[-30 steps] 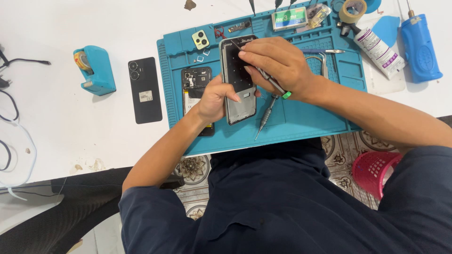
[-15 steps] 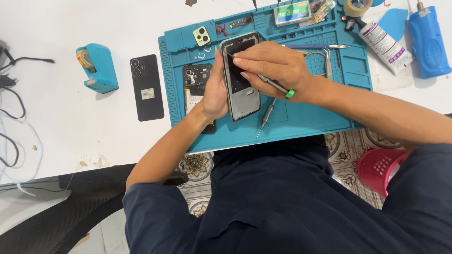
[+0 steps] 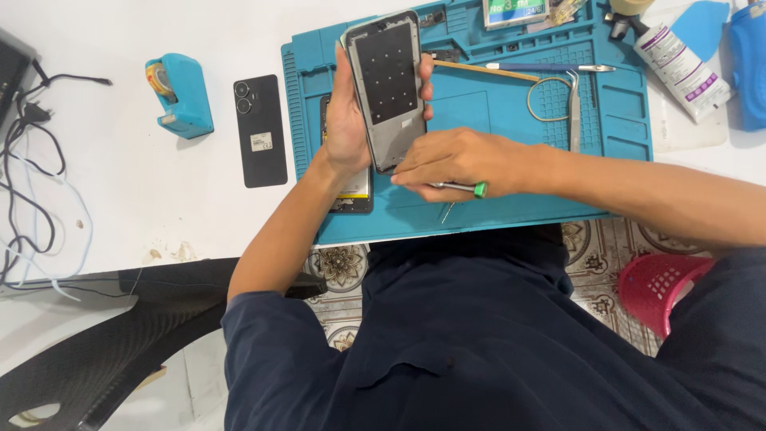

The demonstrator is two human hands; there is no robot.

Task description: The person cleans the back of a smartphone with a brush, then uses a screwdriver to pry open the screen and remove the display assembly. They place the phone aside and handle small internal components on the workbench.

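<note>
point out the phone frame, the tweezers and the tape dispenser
phone frame [image 3: 388, 84], head view, middle of its dark inner plate
tweezers [image 3: 574, 112], head view, mid-length of the metal arms
tape dispenser [image 3: 183, 100], head view, top of its blue body

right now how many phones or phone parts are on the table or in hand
3. A phone frame held up in the left hand; an opened phone body on the blue mat under that wrist; a black back cover on the white table. Smaller parts may be hidden.

The person wears a dark navy short-sleeved shirt [image 3: 479, 343] with a collar; both forearms are bare, without rings or watch.
</note>
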